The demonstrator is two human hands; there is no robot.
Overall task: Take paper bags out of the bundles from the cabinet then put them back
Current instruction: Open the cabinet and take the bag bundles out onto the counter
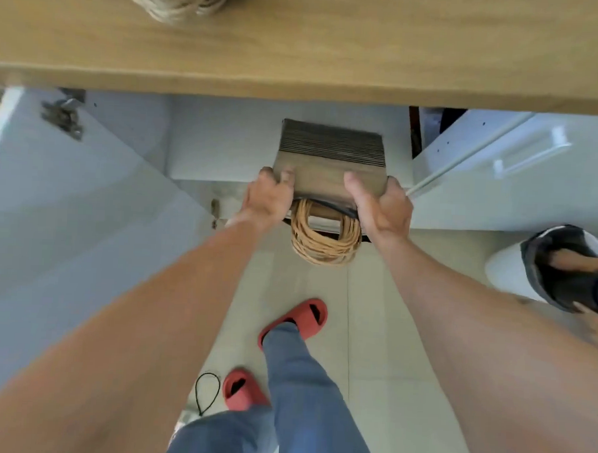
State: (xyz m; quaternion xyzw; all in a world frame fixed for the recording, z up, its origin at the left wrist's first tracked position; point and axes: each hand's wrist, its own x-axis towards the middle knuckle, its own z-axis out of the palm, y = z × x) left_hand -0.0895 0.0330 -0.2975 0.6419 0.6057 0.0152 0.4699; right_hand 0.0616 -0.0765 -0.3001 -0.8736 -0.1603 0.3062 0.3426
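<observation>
Bundle of paper bags [329, 166] gripped by both hands below the bench [298, 55].
Left hand [266, 199] and right hand [382, 209] clamped on its sides; handles [324, 237] nearest, folded bottoms toward cabinet [226, 137]; no writing legible.

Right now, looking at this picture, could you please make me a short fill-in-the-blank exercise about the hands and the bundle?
1. The bundle of paper bags is held by ____ hands, the left hand and the right hand.
2. The twine handles hang ____ the bundle.
3. The slippers on the floor are ____ in colour.
4. The cabinet door at the left stands ____.

Missing words: both; below; red; open
</observation>
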